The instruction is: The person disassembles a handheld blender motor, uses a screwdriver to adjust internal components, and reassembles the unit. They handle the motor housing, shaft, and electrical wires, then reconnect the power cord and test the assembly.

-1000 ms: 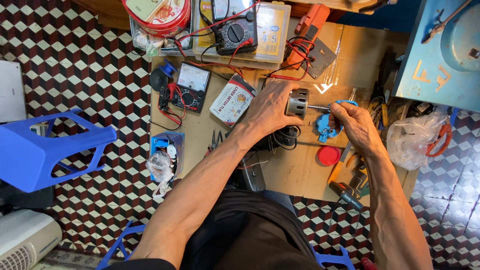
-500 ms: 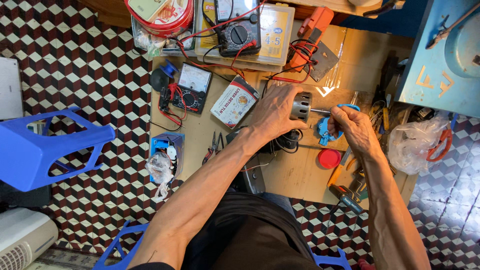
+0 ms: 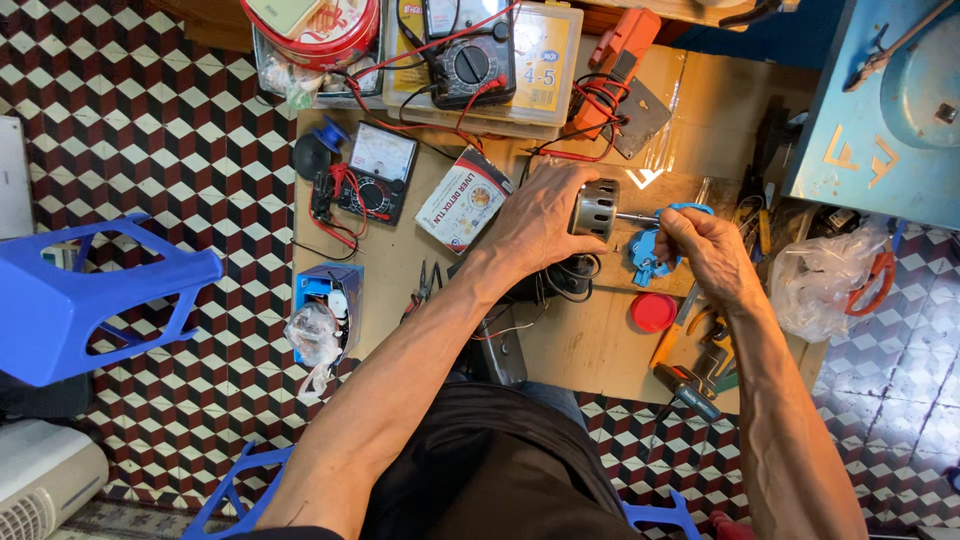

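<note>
Over the middle of the table (image 3: 600, 345), the left hand (image 3: 535, 225) has its fingers closed round a grey slotted motor (image 3: 594, 208). The right hand (image 3: 705, 245) pinches a blue part (image 3: 648, 255) at the motor's shaft (image 3: 637, 216). Judging by this, fitting is mid-way: the part is not clearly seated. A red cap (image 3: 653, 312) lies near.

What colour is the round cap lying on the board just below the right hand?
Red. The round cap shows clearly in the head view, below the right hand.
</note>
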Motion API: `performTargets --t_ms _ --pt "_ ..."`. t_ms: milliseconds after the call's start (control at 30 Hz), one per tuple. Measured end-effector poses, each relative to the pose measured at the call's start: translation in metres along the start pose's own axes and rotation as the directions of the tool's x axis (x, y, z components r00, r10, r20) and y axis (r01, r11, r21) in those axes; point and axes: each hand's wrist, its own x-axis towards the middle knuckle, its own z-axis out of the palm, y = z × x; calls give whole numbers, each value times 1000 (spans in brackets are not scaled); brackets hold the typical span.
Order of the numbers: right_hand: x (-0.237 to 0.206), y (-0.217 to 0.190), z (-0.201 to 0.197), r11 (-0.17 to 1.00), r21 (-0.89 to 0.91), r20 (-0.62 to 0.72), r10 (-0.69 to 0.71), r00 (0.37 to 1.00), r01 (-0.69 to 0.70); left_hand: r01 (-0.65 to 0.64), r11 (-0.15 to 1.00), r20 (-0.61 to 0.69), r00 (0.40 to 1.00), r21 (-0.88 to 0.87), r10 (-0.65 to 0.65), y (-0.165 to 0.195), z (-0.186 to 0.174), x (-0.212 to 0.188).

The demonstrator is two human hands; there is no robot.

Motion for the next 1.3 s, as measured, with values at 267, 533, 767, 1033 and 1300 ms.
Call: performTargets --t_ms 267,533,767,1033,1300 --pt "5 1 4 1000 8 -12 17 1000 -17 -24 1000 -15 1000 0 24 -2 -1 0" --pt "5 -4 1 998 12 -1 69 998 -69 71 997 57 996 40 -73 1 -6 2" --pt "6 -2 16 962 86 -171 269 948 -258 252 904 -225 913 -346 -340 -19 -44 -44" --pt "3 -9 8 976 -218 -17 -35 999 30 555 617 -248 599 -557 -762 -40 -10 -237" --pt "3 3 1 998 -69 -10 -8 1000 7 734 593 -127 588 -331 -799 -59 68 -282"
